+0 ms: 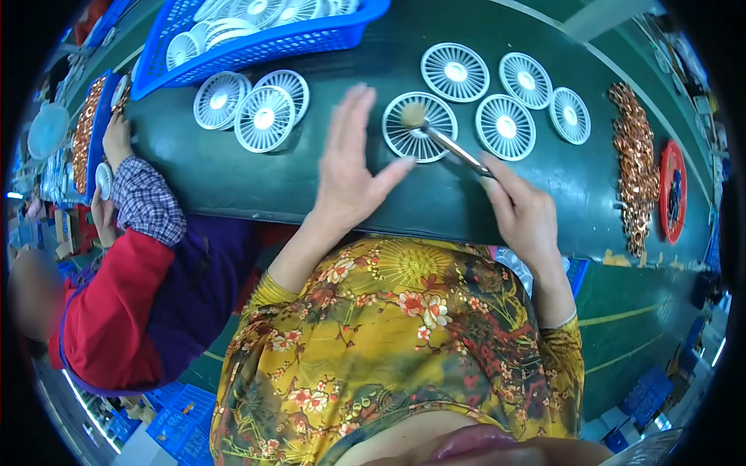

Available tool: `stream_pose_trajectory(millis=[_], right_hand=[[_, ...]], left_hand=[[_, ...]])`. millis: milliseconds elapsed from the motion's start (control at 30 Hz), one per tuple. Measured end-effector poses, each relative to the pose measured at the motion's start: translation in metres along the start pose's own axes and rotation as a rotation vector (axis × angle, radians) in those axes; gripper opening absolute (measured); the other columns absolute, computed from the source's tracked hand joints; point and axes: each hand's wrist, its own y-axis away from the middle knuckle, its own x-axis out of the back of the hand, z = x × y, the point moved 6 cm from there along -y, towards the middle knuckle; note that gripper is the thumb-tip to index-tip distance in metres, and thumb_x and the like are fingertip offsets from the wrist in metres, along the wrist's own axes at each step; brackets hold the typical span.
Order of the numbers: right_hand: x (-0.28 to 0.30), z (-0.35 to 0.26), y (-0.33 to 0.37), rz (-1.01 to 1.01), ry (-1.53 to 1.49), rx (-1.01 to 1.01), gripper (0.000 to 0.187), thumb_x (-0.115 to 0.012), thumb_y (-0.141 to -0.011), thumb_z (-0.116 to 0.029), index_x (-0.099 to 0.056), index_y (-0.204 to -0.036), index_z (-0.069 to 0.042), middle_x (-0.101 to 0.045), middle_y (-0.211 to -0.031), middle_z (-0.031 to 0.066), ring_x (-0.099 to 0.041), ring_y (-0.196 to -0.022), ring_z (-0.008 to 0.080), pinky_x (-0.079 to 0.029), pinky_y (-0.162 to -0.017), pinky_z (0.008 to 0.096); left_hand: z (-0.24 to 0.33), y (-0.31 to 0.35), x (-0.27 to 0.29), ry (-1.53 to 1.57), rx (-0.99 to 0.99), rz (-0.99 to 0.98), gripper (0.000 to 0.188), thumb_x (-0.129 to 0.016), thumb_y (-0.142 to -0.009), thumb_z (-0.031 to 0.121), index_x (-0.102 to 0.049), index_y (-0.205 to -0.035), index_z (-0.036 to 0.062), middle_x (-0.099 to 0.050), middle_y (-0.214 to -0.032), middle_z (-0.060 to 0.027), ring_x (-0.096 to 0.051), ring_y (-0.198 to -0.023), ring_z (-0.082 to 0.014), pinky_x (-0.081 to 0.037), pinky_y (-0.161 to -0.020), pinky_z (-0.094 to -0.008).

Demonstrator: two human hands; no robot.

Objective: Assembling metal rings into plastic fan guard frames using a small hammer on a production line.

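My right hand [524, 206] grips a brush [460, 147] by its slim handle. Its pale, rounded bristle head rests over the middle of a white spoked disc [397, 134] lying on the green table. Just left of that disc, my left hand [346, 175] hovers open, thumb and fingers spread, slightly blurred and holding nothing. More white discs lie beside and behind the brushed one, among them a disc [454, 71] at the back and another disc [505, 126] to the right. Further left, a few discs [264, 119] overlap in a small group.
A blue basket [326, 39] full of white discs stands at the back left. On the right lie a heap of copper-coloured pieces [636, 167] and a red tray [666, 194]. A co-worker in red sleeves [148, 268] sits close at my left, handling a disc [103, 180].
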Motion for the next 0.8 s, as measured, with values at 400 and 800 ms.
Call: stream_pose_trajectory(millis=[400, 800], right_hand=[[-0.012, 0.012, 0.009, -0.063, -0.215, -0.086, 0.027, -0.060, -0.093, -0.025, -0.066, -0.115, -0.011, -0.067, -0.085, 0.0184, -0.066, -0.071, 0.0343, -0.051, -0.063, 0.0372], [0.006, -0.015, 0.015, 0.051, -0.174, 0.131, 0.031, -0.059, -0.091, -0.011, -0.062, -0.121, -0.009, -0.067, -0.097, 0.0185, -0.067, -0.075, 0.0306, -0.052, -0.067, 0.0356]], left_hand=[[-0.060, 0.010, 0.082, -0.473, 0.164, 0.292, 0.092, -0.087, -0.062, 0.031, -0.041, -0.134, -0.0007, -0.048, -0.129, -0.0238, -0.037, -0.127, -0.0454, -0.028, -0.105, -0.0575], [-0.002, 0.004, -0.008, -0.014, 0.173, -0.108, 0.101, -0.087, -0.059, 0.019, -0.031, -0.140, 0.0028, -0.046, -0.131, -0.0235, -0.043, -0.125, -0.0412, -0.031, -0.110, -0.0504]])
